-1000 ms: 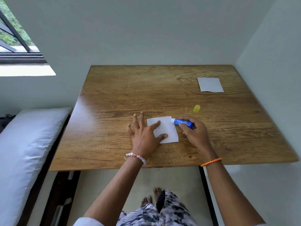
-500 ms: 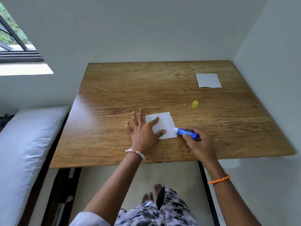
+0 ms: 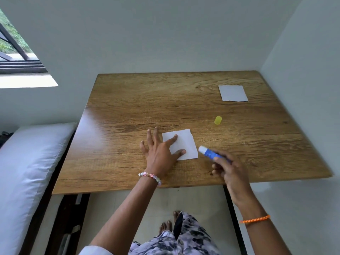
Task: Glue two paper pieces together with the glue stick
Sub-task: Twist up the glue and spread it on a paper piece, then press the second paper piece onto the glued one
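The left hand (image 3: pixel 158 153) lies flat near the middle of the frame, fingers spread and straight. Its thumb and first finger press on a white paper (image 3: pixel 181 145) that lies on the wooden counter (image 3: pixel 128 111). The right hand (image 3: pixel 230 172), lower right of the paper, has its fingers curled around a blue glue stick (image 3: pixel 209 153). The white tip of the glue stick points at the paper's right edge, just beside it. I cannot tell if it touches. A small yellow cap (image 3: pixel 218 120) lies on the counter above the glue stick. A second paper (image 3: pixel 233 93) lies in the upper right of the counter, well apart from the first. A white bed (image 3: pixel 27 162) is at the left.
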